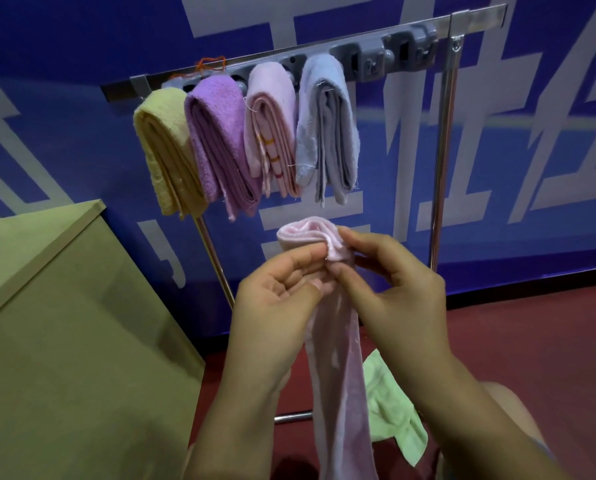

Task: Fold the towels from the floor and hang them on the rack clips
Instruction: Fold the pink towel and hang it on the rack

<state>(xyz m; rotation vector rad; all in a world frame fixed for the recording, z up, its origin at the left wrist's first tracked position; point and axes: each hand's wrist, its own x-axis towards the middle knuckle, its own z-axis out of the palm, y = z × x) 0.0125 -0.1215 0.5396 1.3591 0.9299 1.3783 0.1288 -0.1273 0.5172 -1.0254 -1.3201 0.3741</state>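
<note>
I hold a pale pink towel (338, 368) folded into a long strip, hanging down between my arms. Its top fold bulges above my fingers. My left hand (276, 289) pinches it from the left and my right hand (390, 285) pinches it from the right, just below the fold. Above, the metal rack (442, 133) carries a grey clip bar (369, 60). Folded towels hang from it: yellow (166, 154), purple (220, 140), pink striped (270, 129) and grey-blue (327, 126). Two clips at the bar's right end are bare. A light green towel (390, 410) lies crumpled on the floor.
A tan cardboard box (64, 323) stands at my left, close to the rack's left leg. The red floor (532, 341) stretches to the right. A blue wall with white lettering (532, 133) is behind the rack. My knee (511, 410) shows at the lower right.
</note>
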